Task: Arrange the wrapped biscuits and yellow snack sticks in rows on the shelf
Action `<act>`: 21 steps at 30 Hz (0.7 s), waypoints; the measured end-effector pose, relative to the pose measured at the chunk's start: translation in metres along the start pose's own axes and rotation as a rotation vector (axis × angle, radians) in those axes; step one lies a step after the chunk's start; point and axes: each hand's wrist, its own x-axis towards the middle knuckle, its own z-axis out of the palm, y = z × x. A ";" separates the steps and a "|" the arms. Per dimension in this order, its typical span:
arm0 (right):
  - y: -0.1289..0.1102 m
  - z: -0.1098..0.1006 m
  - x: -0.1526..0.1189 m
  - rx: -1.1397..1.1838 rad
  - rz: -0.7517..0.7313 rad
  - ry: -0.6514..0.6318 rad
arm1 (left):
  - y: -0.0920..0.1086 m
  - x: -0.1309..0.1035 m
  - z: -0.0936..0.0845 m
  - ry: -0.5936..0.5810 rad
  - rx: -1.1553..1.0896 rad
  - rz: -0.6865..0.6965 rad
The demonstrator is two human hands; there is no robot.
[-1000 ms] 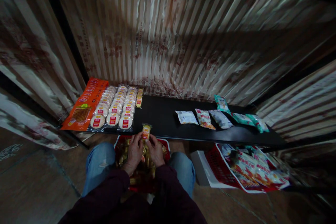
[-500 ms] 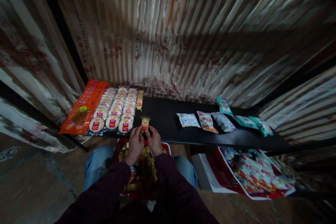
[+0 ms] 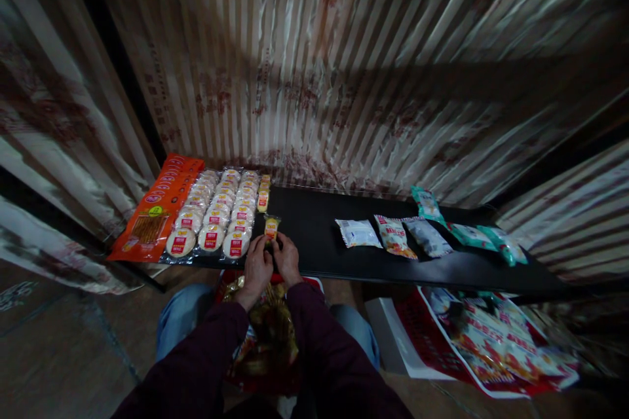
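Observation:
Between my two hands is a small yellow snack packet (image 3: pixel 271 228) with a red and white label, held upright near the front edge of the black shelf (image 3: pixel 309 222). My left hand (image 3: pixel 258 268) pinches it from the left, and my right hand (image 3: pixel 287 258) grips its right side; the fingertips partly hide its lower end. Behind it, a short row of similar yellow packets (image 3: pixel 263 198) lies on the shelf. Left of my hands are rows of round white wrapped crackers (image 3: pixel 236 243). Below my hands, a red basket (image 3: pixel 319 284) between my knees holds many yellow-gold packets.
Orange snack bags (image 3: pixel 147 230) lie at the shelf's left end. Several white packets (image 3: pixel 358 234) and green packets (image 3: pixel 472 237) lie toward the right. On the floor at right stand a red basket (image 3: pixel 417 334) of snack bags and a white box (image 3: pixel 388 334). Striped sheeting (image 3: pixel 314 78) hangs behind.
The camera view has shifted slightly, so the shelf sits a little lower in the picture. Both hands still hold the yellow packet near the shelf's front edge.

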 end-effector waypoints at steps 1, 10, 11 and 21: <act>0.000 0.002 0.003 -0.005 0.004 0.002 | 0.000 0.003 0.001 -0.005 -0.005 -0.004; -0.005 0.009 0.031 -0.037 0.009 -0.035 | -0.001 0.026 0.013 -0.042 -0.085 -0.099; -0.006 0.010 0.034 -0.036 0.010 -0.039 | -0.001 0.027 0.015 -0.043 -0.097 -0.118; -0.007 0.019 0.058 0.063 -0.036 -0.073 | -0.001 0.046 0.021 -0.057 -0.142 -0.151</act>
